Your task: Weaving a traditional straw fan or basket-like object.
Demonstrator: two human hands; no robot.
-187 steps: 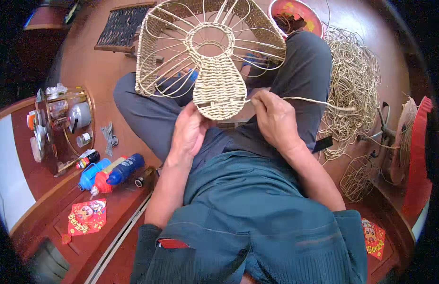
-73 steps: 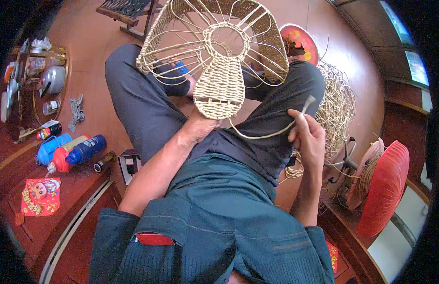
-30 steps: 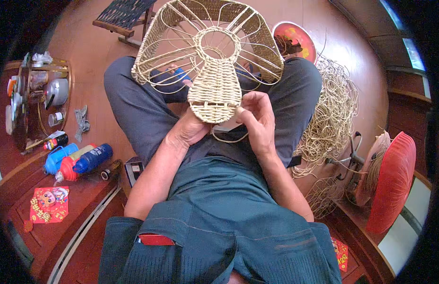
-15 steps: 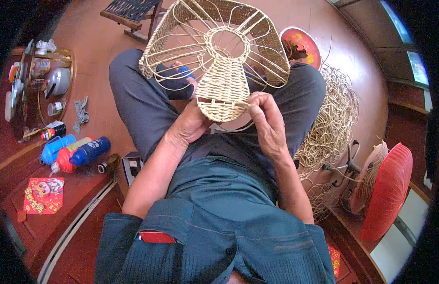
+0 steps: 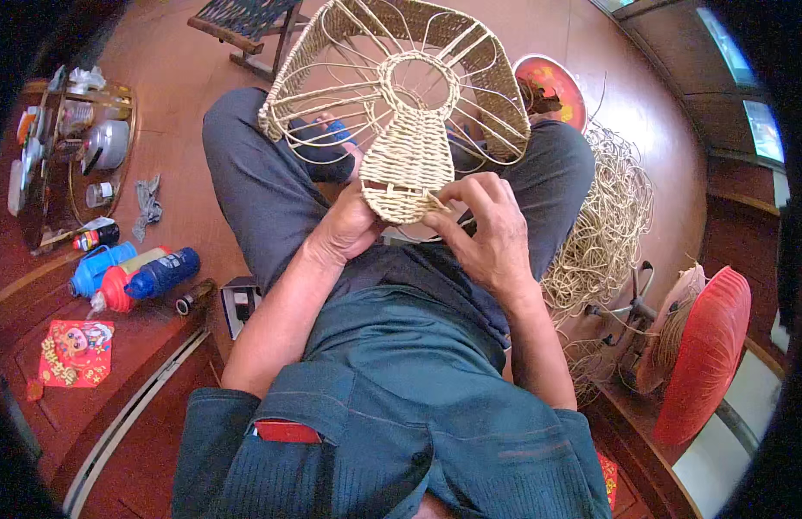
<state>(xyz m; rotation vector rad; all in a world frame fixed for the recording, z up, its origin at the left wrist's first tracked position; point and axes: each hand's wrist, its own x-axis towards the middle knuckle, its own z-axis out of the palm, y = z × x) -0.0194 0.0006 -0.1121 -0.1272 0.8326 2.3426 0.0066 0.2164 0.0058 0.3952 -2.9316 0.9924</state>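
Note:
A wicker piece (image 5: 407,160) in pale straw colour rests over my lap. It has a densely woven rounded end toward me, a ring in its middle, bare spokes fanning out and a curved woven wall at the far side. My left hand (image 5: 349,223) grips the left edge of the near end, its fingers partly hidden underneath. My right hand (image 5: 487,229) pinches a wicker strand (image 5: 437,202) at the right edge, beside a narrow gap in the weave. A loose length of the strand hangs below that edge.
A tangled heap of wicker strands (image 5: 608,216) lies right of my knee, near a red basin (image 5: 561,91). A red round-topped stool (image 5: 708,355) stands at the right. Bottles, including a blue one (image 5: 166,273), and a shelf (image 5: 102,95) with a kettle are at left.
My right hand has moved left and inward along the near edge, its fingertips now over the weave at the gap. My left hand keeps its grip with little movement.

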